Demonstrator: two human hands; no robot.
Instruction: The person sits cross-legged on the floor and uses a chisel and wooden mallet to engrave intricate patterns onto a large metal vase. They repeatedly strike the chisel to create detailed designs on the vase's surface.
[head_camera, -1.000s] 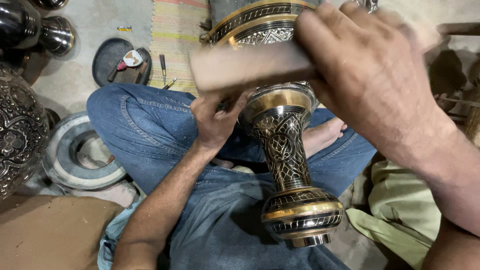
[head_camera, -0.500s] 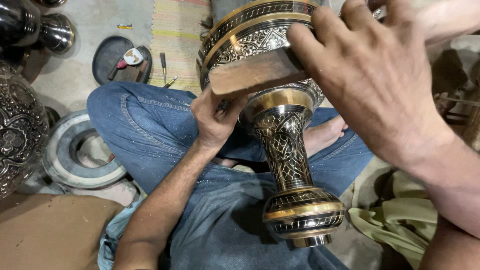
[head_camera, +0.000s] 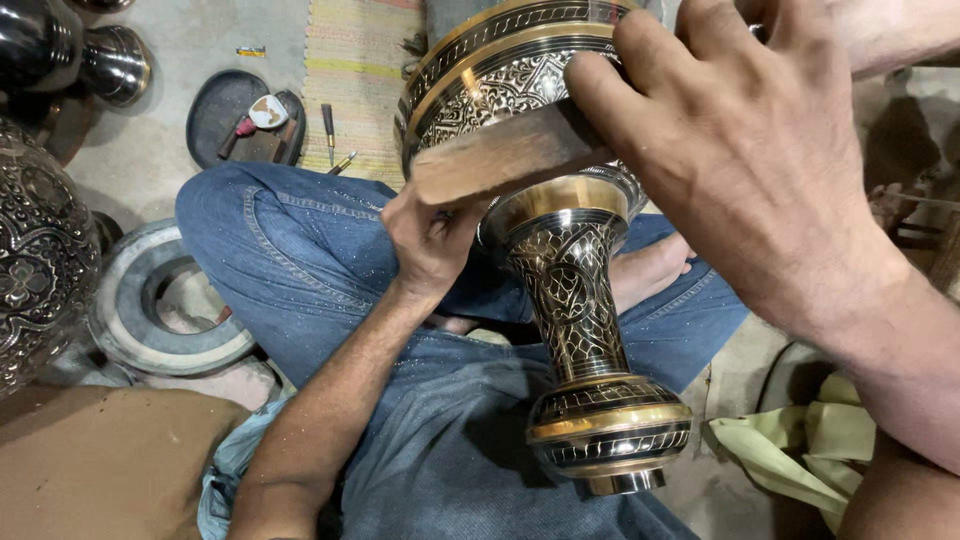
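Vase: a tall engraved brass vase (head_camera: 560, 300), black and gold, lies tilted across the person's lap, its ringed foot (head_camera: 610, 430) toward the camera and its wide body (head_camera: 500, 70) pointing away toward the striped mat.
Left hand: the left hand (head_camera: 430, 245) is tucked under the vase where the neck meets the body, fingers curled up against the metal; from this angle I cannot tell whether it grips the vase, pinches a small tool, or only props it.
Right hand: the right hand (head_camera: 740, 150) fills the upper right of the view, fingers spread and clamped on a flat wooden block (head_camera: 500, 155), which is pressed against the lower side of the vase body.
Hands to each other: close together, one above the block and one just below it, the vase between them.
Legs: blue jeans (head_camera: 300, 260), crossed, dusted with pale specks; a bare foot (head_camera: 650, 270) shows behind the vase neck.
Floor at left: a grey ring-shaped stand (head_camera: 150, 310) beside the knee, and a large dark embossed vessel (head_camera: 35, 250) at the frame edge.
Floor ahead: a round dark tray (head_camera: 225, 105) with small tools in it, two slim tools (head_camera: 328, 120) lying on the striped mat (head_camera: 360, 60), and two polished dark pots (head_camera: 60, 50) at top left.
Lower right: a crumpled yellow-green cloth (head_camera: 790, 450) on the floor.
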